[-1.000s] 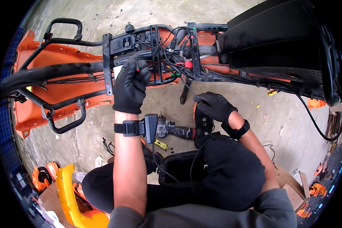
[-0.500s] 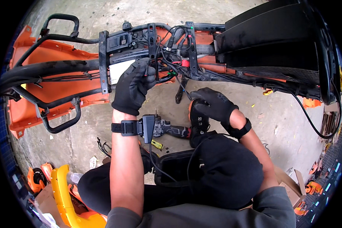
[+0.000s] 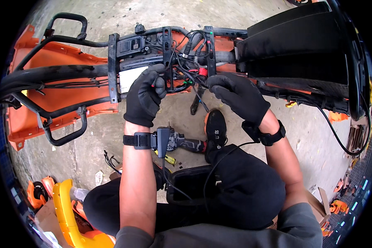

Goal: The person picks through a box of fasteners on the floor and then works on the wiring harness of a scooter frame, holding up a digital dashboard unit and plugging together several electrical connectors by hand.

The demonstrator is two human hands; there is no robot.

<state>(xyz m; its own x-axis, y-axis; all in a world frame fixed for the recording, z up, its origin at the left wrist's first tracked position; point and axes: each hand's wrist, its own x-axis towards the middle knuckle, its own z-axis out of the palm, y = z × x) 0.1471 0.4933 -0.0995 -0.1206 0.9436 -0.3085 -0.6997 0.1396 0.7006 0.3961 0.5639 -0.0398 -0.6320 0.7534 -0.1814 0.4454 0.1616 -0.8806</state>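
Both my hands wear black gloves and are over the near side of a black tubular vehicle frame (image 3: pixel 113 68). My left hand (image 3: pixel 144 97) is closed beside a white label (image 3: pixel 130 78). A small red bit shows between its fingers; the rest of what it holds is hidden. My right hand (image 3: pixel 239 97) has thumb and fingers pressed together on what looks like a thin black cable, its end covered by the glove. Between the hands lies a tangle of black wires (image 3: pixel 189 62) with a red connector (image 3: pixel 203 72) and green bits.
Orange body panels (image 3: pixel 37 105) sit under the frame, and a large black fender-like part (image 3: pixel 293 45) is at right. On the floor lie a power drill (image 3: pixel 186 142) and a yellow-handled tool (image 3: pixel 167 158). A yellow panel (image 3: pixel 64 211) is at lower left. My shoe (image 3: pixel 215 126) stands near the frame.
My right hand has moved up and a little right, from above my shoe to the frame's wiring. The left hand has shifted slightly, its fingers now curled with a red bit showing.
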